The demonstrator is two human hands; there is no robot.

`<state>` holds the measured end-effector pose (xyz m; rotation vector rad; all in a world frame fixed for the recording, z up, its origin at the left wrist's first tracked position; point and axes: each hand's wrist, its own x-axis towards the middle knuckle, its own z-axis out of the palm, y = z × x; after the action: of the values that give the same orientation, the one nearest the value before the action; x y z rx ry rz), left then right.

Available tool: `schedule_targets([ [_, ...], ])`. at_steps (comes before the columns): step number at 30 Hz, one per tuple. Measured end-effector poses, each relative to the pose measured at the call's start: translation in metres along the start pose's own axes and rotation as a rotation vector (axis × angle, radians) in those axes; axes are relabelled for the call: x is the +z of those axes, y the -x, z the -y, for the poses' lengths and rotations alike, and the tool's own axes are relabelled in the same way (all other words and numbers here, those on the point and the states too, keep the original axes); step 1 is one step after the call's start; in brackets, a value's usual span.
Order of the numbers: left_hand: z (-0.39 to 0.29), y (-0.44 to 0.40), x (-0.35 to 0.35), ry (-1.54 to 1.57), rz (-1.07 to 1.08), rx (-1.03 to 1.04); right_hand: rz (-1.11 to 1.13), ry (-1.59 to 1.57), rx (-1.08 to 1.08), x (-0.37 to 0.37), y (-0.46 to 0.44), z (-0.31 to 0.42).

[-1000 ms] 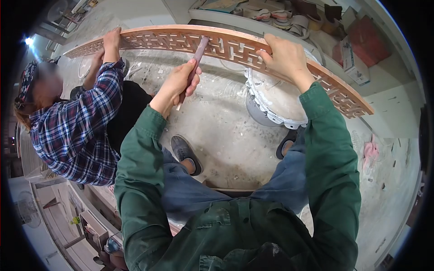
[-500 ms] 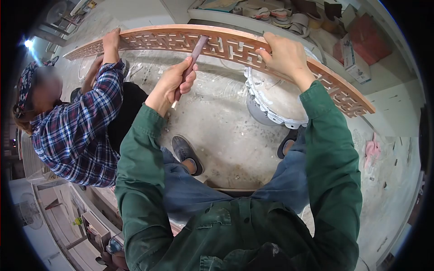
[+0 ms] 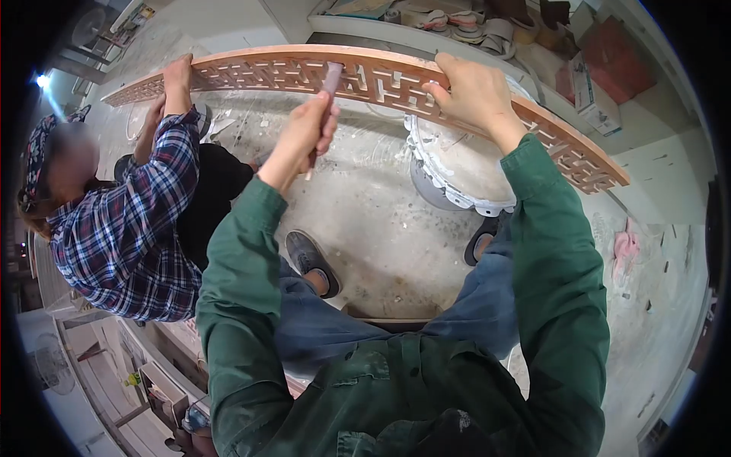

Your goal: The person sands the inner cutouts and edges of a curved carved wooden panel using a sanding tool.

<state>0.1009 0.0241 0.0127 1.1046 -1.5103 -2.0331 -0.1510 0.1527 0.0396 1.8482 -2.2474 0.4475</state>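
Note:
A long, slightly arched wooden panel with a pierced lattice pattern [image 3: 388, 61] spans the upper view. My right hand [image 3: 476, 95] grips its top edge right of the middle, thumb on the near face. In my closed left hand [image 3: 303, 135] is a flat, purplish sanding stick [image 3: 332, 79]. Its upper end lies against the lattice, though the exact contact is hard to make out. A pale tip shows below my fist. Farther left, a co-worker's hand [image 3: 177, 78] holds the panel's upper edge.
Beneath the panel stands a grey bucket [image 3: 435, 185] with a crusted white rim. The co-worker in a plaid shirt [image 3: 129, 221] sits at left. Behind are a shelf with shoes [image 3: 449, 21] and a box [image 3: 595, 99]. A pink cloth [image 3: 626, 251] lies on the floor at right.
The sanding stick's upper end has shifted slightly left along the lattice, and the stick is held more upright. The panel and the co-worker's hand appear slightly farther left. My right hand keeps its grip.

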Motion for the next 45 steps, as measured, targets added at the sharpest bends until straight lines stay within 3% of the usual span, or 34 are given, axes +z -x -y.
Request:
schedule_targets([
  [2,0.008,-0.002,0.014,-0.113,-0.030,0.059,-0.008,0.008,-0.009,-0.002,0.000,0.001],
  [6,-0.003,-0.011,-0.003,-0.024,0.052,-0.075,-0.009,0.013,0.012,0.000,-0.004,0.001],
  [10,-0.015,-0.047,-0.013,-0.015,0.133,-0.021,-0.002,0.003,0.011,0.004,0.000,0.006],
  [16,-0.014,-0.034,0.009,0.044,0.038,-0.062,-0.041,0.007,-0.015,0.005,0.000,0.002],
  [21,-0.019,-0.034,-0.018,-0.073,0.097,-0.070,-0.006,-0.021,0.001,0.006,0.000,0.001],
  [22,-0.021,-0.043,-0.015,-0.046,-0.021,-0.052,0.002,-0.021,0.002,0.005,0.002,0.001],
  [24,-0.023,-0.056,-0.008,0.044,-0.056,-0.069,-0.016,-0.024,-0.005,0.004,0.002,0.000],
  [27,-0.013,-0.055,-0.004,0.012,-0.066,0.017,-0.026,-0.031,-0.018,0.008,0.005,-0.001],
  [28,-0.023,-0.031,0.009,-0.113,-0.007,-0.074,-0.034,-0.031,-0.027,0.007,0.002,-0.003],
  [30,-0.011,-0.019,0.009,-0.019,0.004,-0.068,-0.028,-0.040,-0.025,0.005,-0.002,-0.004],
  [33,-0.018,-0.033,-0.006,-0.118,0.006,-0.021,-0.044,-0.043,-0.024,0.008,-0.003,-0.004],
  [36,-0.021,-0.068,-0.003,-0.040,-0.153,-0.011,-0.056,-0.030,-0.023,0.012,0.000,-0.003],
  [39,-0.014,-0.061,0.002,-0.173,-0.143,0.034,-0.048,-0.039,-0.035,0.009,0.001,-0.004],
  [40,-0.024,-0.030,0.015,-0.120,-0.038,-0.091,-0.044,-0.049,-0.040,0.007,-0.001,-0.003],
  [45,-0.010,-0.046,-0.012,-0.241,-0.054,0.037,-0.036,-0.045,-0.004,0.005,-0.004,0.001],
])
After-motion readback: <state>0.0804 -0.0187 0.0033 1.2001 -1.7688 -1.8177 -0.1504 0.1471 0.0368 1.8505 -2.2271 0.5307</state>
